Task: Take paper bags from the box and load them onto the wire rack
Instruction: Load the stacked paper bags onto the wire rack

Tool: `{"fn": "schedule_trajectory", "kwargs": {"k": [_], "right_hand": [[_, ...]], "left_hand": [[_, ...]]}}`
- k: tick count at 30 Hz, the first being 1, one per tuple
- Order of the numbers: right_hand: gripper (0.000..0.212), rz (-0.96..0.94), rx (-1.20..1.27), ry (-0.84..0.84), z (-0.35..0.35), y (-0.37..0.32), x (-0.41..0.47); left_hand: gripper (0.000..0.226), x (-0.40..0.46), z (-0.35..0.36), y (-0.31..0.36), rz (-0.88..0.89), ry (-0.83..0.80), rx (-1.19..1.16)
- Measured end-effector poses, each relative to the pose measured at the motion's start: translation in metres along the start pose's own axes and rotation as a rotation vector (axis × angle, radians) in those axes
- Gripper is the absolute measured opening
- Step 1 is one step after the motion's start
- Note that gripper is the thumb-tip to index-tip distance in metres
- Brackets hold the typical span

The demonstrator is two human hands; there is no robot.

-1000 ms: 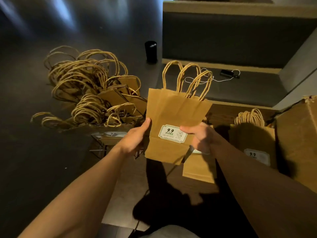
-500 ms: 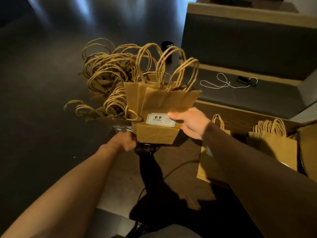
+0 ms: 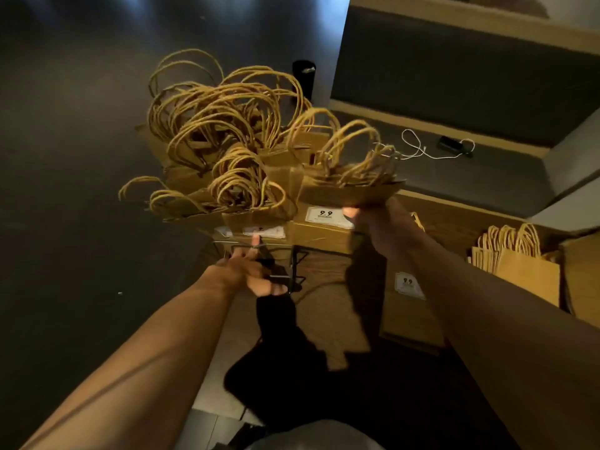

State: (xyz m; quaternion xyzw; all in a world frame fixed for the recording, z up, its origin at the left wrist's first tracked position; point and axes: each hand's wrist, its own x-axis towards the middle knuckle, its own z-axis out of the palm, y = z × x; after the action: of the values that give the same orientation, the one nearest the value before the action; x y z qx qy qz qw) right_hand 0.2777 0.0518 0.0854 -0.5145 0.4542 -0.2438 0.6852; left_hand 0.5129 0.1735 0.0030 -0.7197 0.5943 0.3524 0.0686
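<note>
Crowding the wire rack (image 3: 293, 254), stacked bags (image 3: 227, 177) flank held bag (image 3: 328, 228)

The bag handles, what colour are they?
Yellowish-brown twisted cord handles, seen in the head view.

"9.9" on paper bag labels (image 3: 327, 215); rest illegible.

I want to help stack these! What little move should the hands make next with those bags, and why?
Probably lower the bags. The right hand pinches a bunch of paper bags, tilted almost flat, right by the bags already on the wire rack. The left hand grips the rack's black frame, seemingly steadying it. So easing the bunch down against the loaded bags looks right.
</note>
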Motion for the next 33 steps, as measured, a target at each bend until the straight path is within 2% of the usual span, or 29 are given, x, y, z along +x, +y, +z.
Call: {"fn": "schedule_trajectory", "kwargs": {"k": [2, 5, 10, 12, 17, 23, 29, 31, 33], "right_hand": [[0.018, 0.082, 0.003, -0.004, -0.007, 0.004, -0.006], [0.027, 0.171, 0.075, -0.021, -0.005, 0.013, -0.011], [0.037, 0.254, 0.034, -0.002, -0.018, 0.028, 0.001], [0.031, 0.258, 0.010, 0.022, -0.027, 0.025, 0.001], [0.025, 0.211, -0.066, 0.038, -0.037, 0.019, 0.003], [0.029, 0.110, 0.102, 0.038, 0.002, 0.026, 0.030], [0.056, 0.083, 0.208, 0.012, 0.021, 0.044, 0.041], [0.047, 0.093, 0.233, 0.010, 0.022, 0.053, 0.042], [0.035, 0.091, 0.235, 0.014, 0.026, 0.056, 0.044]], "left_hand": [[0.102, -0.004, -0.001, 0.004, -0.015, -0.147, 0.057], [0.103, 0.011, -0.005, 0.008, -0.110, -0.209, 0.155], [0.125, 0.017, 0.001, 0.009, -0.138, -0.208, 0.178], [0.125, 0.020, 0.002, 0.007, -0.151, -0.192, 0.206], [0.103, 0.019, 0.012, 0.003, -0.124, -0.056, 0.260], [0.087, 0.013, 0.015, -0.001, -0.025, 0.009, 0.302], [0.057, -0.007, 0.011, -0.010, 0.156, 0.064, 0.293], [0.041, -0.009, 0.008, -0.010, 0.127, 0.046, 0.245], [0.034, -0.002, 0.004, -0.006, 0.023, -0.007, 0.204]]}}
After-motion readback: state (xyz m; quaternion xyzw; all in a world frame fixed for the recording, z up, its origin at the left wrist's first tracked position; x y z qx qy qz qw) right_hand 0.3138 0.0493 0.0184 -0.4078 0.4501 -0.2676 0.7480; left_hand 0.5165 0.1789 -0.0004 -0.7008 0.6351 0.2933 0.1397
